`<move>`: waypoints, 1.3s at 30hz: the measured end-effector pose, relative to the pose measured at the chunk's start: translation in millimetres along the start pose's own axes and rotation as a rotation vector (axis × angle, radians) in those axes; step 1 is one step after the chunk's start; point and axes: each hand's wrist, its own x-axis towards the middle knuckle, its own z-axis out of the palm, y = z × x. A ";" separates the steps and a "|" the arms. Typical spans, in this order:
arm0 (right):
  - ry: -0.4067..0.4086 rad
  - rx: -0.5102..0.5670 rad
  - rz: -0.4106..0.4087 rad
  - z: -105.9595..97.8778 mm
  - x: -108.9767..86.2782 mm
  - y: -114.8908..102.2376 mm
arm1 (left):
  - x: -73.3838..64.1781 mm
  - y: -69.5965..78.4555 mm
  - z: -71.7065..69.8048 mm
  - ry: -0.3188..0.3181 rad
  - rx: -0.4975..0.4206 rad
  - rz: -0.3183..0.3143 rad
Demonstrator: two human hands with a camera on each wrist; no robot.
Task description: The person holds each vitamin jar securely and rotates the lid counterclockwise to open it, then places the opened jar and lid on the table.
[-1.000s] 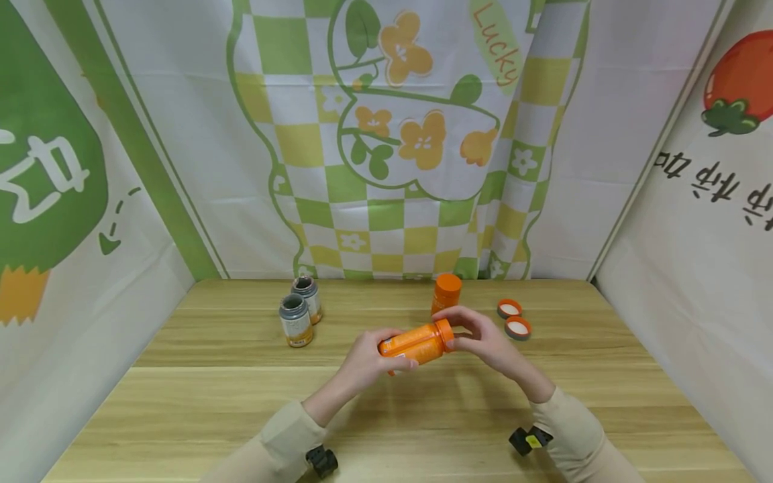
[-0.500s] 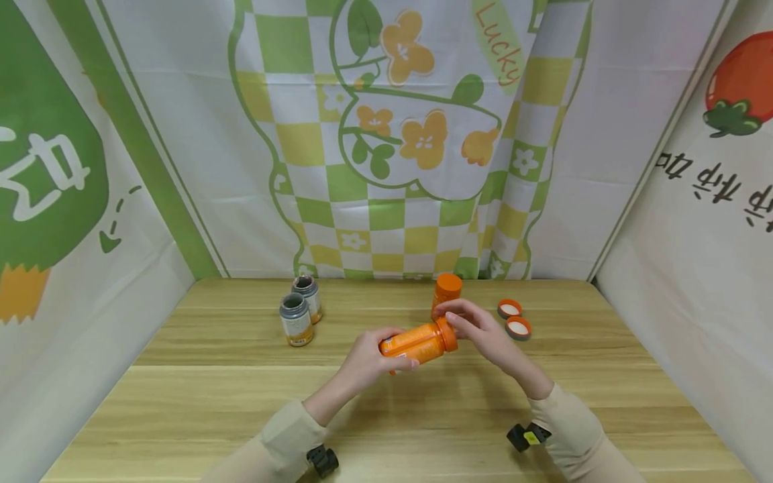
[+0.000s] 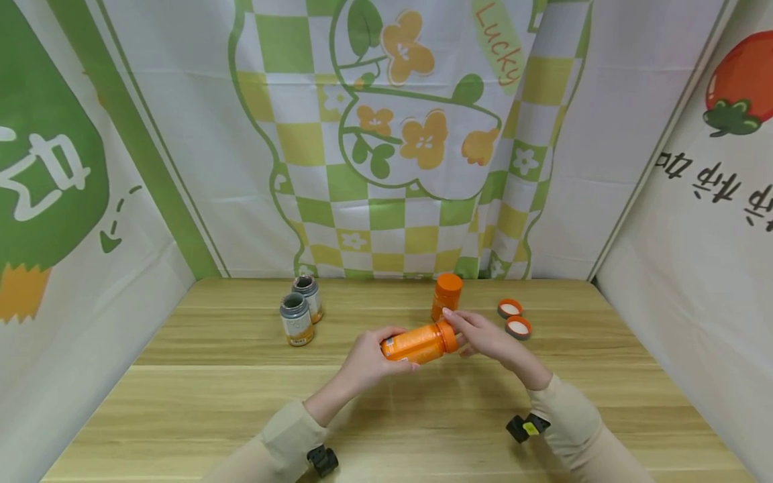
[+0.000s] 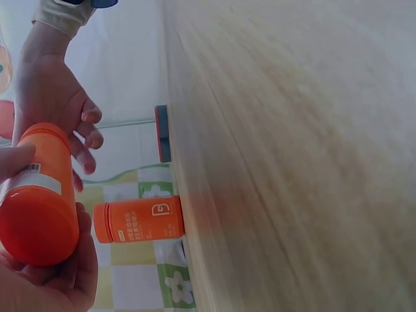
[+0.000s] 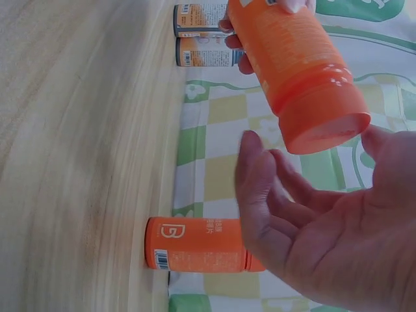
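Observation:
My left hand (image 3: 370,355) grips an orange bottle (image 3: 417,345) round its body, tilted with the capped end up toward the right. Its orange lid (image 5: 325,120) is on. My right hand (image 3: 486,335) is at the lid. In the right wrist view, that hand's fingers are spread loosely beneath the lid, and the thumb tip is right at its edge. A second orange bottle (image 3: 447,296), lidded, stands upright on the table behind the held one. The left wrist view shows the held bottle's base, with a label strip and barcode near the left thumb.
Two open grey-necked jars (image 3: 296,320) stand at the back left of the wooden table (image 3: 241,416). Two lids (image 3: 518,327) lie with white insides up at the back right. A checkered curtain (image 3: 386,221) hangs behind the table.
My right hand's fingers have come off their hold round the lid and lie lower, loosely spread. The left hand still holds the bottle, nearly in place.

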 end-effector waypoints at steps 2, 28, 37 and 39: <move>-0.029 -0.011 0.025 -1.0 -0.1 0.0 | 0.1 -0.4 0.5 0.008 0.014 0.011; -0.191 -0.004 -0.082 -11.0 -3.6 4.9 | 0.6 -1.2 1.2 0.021 0.067 0.008; -0.202 -0.027 -0.199 -11.1 -4.7 5.0 | 1.6 -2.2 0.5 0.010 0.065 0.000; -0.205 -0.035 -0.229 -11.5 -4.1 5.5 | 1.6 -2.8 0.5 0.007 0.067 0.000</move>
